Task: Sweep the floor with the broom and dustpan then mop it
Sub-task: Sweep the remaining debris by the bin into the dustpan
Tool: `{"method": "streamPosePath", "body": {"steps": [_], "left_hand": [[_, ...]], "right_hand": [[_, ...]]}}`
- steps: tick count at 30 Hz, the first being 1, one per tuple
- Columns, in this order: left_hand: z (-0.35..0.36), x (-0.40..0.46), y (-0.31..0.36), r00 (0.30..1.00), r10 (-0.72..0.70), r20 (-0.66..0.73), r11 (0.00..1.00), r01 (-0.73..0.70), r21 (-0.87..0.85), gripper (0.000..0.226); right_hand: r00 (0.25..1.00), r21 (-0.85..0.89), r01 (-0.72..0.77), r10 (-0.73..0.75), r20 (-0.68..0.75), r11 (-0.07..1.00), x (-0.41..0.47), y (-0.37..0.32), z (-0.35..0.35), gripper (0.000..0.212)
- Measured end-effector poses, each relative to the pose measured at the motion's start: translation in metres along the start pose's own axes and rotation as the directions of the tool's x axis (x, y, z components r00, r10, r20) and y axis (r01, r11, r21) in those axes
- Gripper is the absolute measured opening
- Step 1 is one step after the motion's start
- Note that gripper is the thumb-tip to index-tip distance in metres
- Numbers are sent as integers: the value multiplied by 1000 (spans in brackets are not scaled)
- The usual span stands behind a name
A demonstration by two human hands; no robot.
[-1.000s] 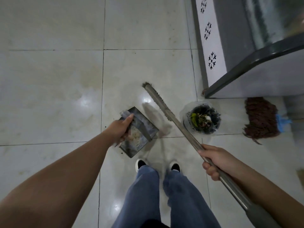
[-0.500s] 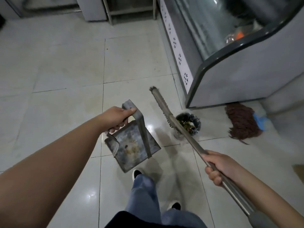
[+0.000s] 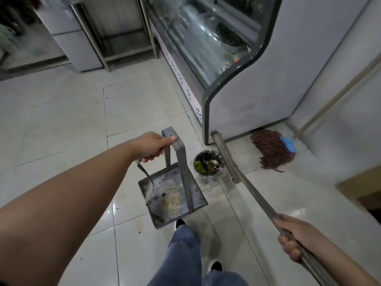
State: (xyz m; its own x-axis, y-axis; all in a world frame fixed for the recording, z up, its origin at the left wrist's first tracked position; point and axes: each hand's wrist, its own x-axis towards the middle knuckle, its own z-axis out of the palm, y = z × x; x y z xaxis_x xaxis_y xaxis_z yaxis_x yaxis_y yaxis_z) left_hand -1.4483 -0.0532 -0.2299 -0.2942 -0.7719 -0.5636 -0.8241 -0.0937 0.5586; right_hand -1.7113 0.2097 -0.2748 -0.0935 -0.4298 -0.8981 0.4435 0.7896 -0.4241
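display case [image 3: 257, 83] at 1 o'clock, we could clip its corner with the broom head | mop [image 3: 272, 149] at 2, unused | broom [image 3: 243, 182] gripped by right hand [image 3: 296, 238] | dustpan [image 3: 173, 195] airborne at centre, left hand [image 3: 152, 145] clamped on handle, tilt dumps crumbs short of bin [image 3: 208, 164] at 12

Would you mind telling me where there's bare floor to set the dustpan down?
Bare tiles lie left of the dustpan, out toward the steel shelving. It's crowded to the right: the bin, broom head and mop cluster at the display case corner.
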Motion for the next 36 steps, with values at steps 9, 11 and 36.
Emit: {"method": "streamPosePath", "body": {"steps": [9, 11, 36], "left_hand": [[-3, 82, 58, 937, -38, 348, 997, 61, -57, 43], [-9, 110, 62, 911, -53, 409, 993, 90, -71, 42], [59, 291, 187, 847, -231, 478, 968, 149, 204, 51]], "right_hand": [[987, 224, -148, 159, -31, 963, 31, -40, -6, 28], [980, 252, -175, 192, -45, 952, 48, -58, 1, 30], [920, 189, -328, 358, -157, 926, 180, -200, -22, 38]]}}
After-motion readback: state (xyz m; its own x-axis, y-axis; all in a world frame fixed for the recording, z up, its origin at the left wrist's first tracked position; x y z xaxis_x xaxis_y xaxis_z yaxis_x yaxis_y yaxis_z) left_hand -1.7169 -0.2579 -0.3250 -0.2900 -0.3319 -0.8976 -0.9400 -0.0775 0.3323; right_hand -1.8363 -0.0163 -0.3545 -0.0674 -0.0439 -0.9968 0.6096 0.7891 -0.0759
